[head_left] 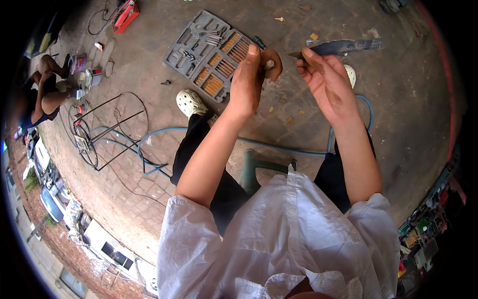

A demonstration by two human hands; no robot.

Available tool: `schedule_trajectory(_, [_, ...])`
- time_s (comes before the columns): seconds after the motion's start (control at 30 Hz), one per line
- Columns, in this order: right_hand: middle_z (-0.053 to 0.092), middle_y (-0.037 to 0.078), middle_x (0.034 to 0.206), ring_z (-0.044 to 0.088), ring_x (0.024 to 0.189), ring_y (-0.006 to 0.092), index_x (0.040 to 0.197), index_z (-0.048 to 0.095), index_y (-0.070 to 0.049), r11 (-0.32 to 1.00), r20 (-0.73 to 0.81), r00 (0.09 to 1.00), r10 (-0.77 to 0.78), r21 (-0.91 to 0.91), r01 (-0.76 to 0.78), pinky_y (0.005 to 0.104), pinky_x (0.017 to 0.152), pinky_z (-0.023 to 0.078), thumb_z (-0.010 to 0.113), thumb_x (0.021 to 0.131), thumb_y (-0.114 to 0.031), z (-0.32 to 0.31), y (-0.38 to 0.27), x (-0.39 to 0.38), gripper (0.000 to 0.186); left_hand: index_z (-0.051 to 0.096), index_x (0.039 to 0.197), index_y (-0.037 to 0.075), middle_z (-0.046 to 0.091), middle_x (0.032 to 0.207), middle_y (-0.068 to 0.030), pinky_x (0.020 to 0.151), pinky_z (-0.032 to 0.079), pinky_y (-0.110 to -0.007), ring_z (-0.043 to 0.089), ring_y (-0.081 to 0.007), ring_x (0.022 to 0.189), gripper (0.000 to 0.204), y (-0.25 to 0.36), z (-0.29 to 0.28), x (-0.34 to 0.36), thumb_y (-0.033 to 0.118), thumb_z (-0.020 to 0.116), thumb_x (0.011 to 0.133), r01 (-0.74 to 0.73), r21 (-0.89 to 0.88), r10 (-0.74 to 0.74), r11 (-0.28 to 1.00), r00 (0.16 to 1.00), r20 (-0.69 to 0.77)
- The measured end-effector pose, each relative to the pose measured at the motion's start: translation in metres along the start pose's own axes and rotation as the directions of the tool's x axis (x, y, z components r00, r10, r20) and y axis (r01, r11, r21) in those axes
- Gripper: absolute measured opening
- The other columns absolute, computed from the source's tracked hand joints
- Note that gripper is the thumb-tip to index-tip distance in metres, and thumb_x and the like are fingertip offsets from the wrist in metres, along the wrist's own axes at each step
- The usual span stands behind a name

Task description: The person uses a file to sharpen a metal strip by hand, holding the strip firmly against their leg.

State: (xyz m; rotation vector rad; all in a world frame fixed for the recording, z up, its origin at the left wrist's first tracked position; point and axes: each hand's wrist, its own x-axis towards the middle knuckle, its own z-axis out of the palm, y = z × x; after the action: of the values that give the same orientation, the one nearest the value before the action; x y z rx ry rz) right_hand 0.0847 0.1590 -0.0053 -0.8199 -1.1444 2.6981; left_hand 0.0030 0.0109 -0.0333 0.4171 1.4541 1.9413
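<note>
My left hand is closed on a brown curved piece with a pale cylindrical part in it. To the right, my right hand pinches a thin, dark pointed piece, its fingers curled. A long dark, worn strip shows behind the right fingertips; whether it touches them I cannot tell. Beyond my left hand, an open grey case with rows of orange pieces and metal bits lies on the ground.
Another person sits at left beside buckets. A red toolbox is at back left. A wire frame with cables and a blue hose lie on the ground. A green chair is beneath me. Clutter lines the right edge.
</note>
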Motion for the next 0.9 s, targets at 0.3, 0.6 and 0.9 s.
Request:
schedule_trajectory(0.3, [0.061,-0.002,0.079,0.055,0.065,0.0069,0.089,0.064,-0.006,1.0,-0.204,0.979,0.026,-0.009,-0.029,0.0199,0.059,0.044,0.069,0.085,-0.021,0.006,0.002,0.002,0.016,0.054,0.085,0.004,0.049,0.075,0.0006,0.059,0.036,-0.022,0.042,-0.0071,0.07,0.022,0.013,0.014,-0.005,0.013,0.072,0.076,-0.149,0.47,0.239,0.87,0.961,-0.137])
schedule_trajectory(0.6, [0.056,-0.006,0.073,0.045,0.058,0.0047,0.084,0.063,-0.008,0.998,-0.176,0.984,0.013,-0.058,-0.023,0.0201,0.052,0.035,0.07,0.084,-0.025,0.01,0.01,0.004,0.018,0.064,0.094,0.011,0.051,0.072,-0.0048,0.065,0.041,-0.036,0.048,-0.0254,0.071,0.032,0.003,0.014,0.003,0.016,0.077,0.064,-0.383,0.824,0.642,0.418,0.766,0.031])
schedule_trajectory(0.9, [0.06,-0.004,0.085,0.05,0.072,0.0061,0.092,0.064,-0.007,0.998,0.015,1.0,0.006,-0.055,-0.006,0.0225,0.063,0.038,0.062,0.09,-0.023,0.011,0.013,0.001,0.016,0.069,0.09,0.009,0.062,0.077,-0.0053,0.065,0.043,-0.034,0.053,-0.0244,0.072,0.029,0.01,0.008,-0.001,0.011,0.078,0.063,-0.341,0.857,0.656,0.386,0.755,0.005])
